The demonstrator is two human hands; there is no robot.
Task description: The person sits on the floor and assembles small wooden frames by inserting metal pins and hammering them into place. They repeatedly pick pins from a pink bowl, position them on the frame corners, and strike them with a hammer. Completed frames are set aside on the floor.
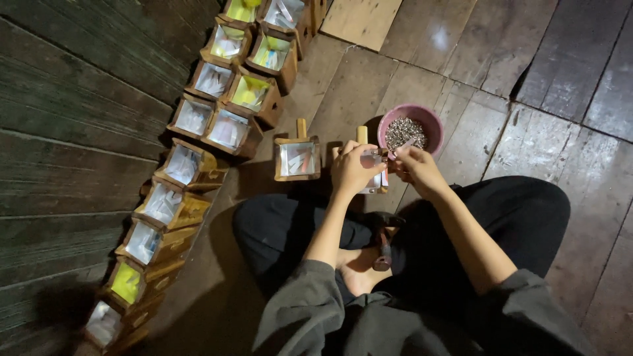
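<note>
My left hand [351, 168] grips a small wooden box with a clear front [373, 160], held over the floor in front of my crossed legs. My right hand [414, 165] pinches a small pale strip at that box's right side. Just beyond my hands stands a pink bowl [422, 116] filled with small shiny metal pieces. Another wooden box with a clear pane and a short handle [298, 157] stands on the floor to the left of my left hand.
A long row of similar wooden boxes [191, 165] with white or yellow paper inside runs along the dark plank wall [72, 132] on the left. The wooden floor [527, 138] stretches to the right. A small dark tool [383, 254] lies in my lap.
</note>
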